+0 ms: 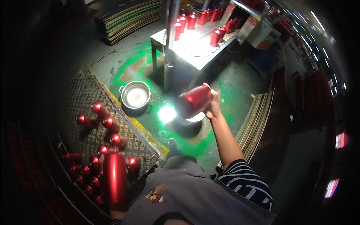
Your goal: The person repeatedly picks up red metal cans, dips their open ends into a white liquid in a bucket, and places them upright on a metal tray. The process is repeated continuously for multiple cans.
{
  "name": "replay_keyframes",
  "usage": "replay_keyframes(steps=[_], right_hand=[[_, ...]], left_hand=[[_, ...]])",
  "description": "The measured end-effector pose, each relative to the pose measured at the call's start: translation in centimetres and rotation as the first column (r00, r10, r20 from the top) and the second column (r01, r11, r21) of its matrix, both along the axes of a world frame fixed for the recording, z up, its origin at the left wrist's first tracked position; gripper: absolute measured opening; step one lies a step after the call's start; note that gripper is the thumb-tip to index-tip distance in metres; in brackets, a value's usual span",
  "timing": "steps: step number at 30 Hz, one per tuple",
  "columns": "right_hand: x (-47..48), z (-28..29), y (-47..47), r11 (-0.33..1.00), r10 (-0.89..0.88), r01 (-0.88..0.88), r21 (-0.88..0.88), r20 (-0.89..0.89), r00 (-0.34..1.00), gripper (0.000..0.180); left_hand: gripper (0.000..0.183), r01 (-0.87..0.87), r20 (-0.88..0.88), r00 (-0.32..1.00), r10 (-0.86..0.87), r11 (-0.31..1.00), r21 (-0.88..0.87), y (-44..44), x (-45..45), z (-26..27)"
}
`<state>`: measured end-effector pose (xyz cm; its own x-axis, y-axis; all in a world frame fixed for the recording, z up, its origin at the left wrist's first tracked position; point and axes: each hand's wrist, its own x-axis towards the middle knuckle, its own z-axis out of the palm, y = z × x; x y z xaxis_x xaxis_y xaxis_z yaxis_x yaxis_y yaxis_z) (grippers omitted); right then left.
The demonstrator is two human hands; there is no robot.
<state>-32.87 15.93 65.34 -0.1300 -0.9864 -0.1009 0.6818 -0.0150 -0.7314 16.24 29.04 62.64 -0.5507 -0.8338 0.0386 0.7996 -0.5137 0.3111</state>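
My right hand (213,105) is closed around one end of a matte red metal bottle (194,101). That bottle is tilted, its other end pointing left, and it covers most of a round metal pot (194,118) beneath it. At the lower left, my left hand (102,159) grips a second red bottle (114,180); the bottle hides most of the hand. Around and beyond this hand, several red bottles (114,139) stand on a printed plywood board (112,123). Their caps or necks are too small to tell apart.
A two-handled metal pot (135,94) sits on the green-stained floor (166,135). Ahead is a brightly lit table (194,57) bearing several red bottles (216,37), with a metal post (170,33) at its near side. Stacked boards (254,123) lean at right; another board stack (132,21) lies at back left.
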Motion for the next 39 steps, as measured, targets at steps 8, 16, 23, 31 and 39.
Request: replay_keyframes(steps=[8, 16, 23, 31, 39], right_hand=[[8.3, 1.2, -1.1, 0.987, 0.105, -0.152, -0.059, -0.486, 0.867, 0.045], [22.8, 0.0, -6.7, 0.729, -0.213, -0.576, -0.371, -0.922, 0.324, 0.045], [26.3, -9.4, -0.9, 0.579, -0.05, -0.813, -0.057, -0.998, 0.035, 0.049], [29.2, -20.4, 5.3, 0.418, 0.121, -0.903, 0.093, -0.992, -0.046, 0.046], [29.8, -20.0, 6.4, 0.393, -0.006, -0.92, -0.002, -1.0, 0.0, 0.04]], left_hand=[[0.05, -0.458, 0.525, 0.802, 0.287, 0.858, 0.231, 19.8, 7.3, -2.5], [0.056, -0.714, 0.819, 0.346, 0.458, 0.695, -0.087, 22.0, 6.0, -0.8], [0.035, -0.588, 0.806, -0.511, 0.3, 0.562, -0.582, 18.0, 3.9, -4.1], [0.033, -0.311, 0.485, -0.855, 0.186, 0.563, -0.765, 13.0, -0.6, -14.4], [0.032, -0.327, 0.522, -0.835, 0.176, 0.604, -0.727, 14.7, -1.6, -16.7]])
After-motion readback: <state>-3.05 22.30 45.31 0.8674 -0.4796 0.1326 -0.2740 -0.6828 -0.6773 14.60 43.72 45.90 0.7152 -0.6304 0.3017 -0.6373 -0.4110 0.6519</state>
